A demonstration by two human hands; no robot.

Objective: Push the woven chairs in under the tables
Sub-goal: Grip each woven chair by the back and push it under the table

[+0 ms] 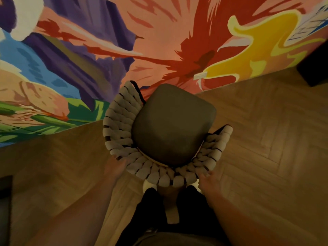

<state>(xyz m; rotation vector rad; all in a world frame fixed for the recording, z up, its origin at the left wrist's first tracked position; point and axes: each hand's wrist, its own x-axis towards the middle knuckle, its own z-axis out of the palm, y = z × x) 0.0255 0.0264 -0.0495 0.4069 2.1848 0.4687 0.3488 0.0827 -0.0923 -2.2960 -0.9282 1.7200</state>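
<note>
Head view: I stand behind a woven chair (174, 125), my left hand (116, 168) and right hand (210, 182) set on the two rear corners of its rope-wrapped backrest (159, 175), though blur hides whether my fingers curl round it or press flat. The chair sits on the herringbone floor (266, 139) facing the painted wall (159, 41), its cushion wholly uncovered and no table in sight. By my reckoning, the push is not yet done.

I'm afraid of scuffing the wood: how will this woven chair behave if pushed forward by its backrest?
The woven chair probably slides rather than rolls; no wheels show, though its legs are hidden. The thick woven backrest likely gives a little under the left hand and right hand. Pushing that high may tip it forward on the wood floor.
</note>
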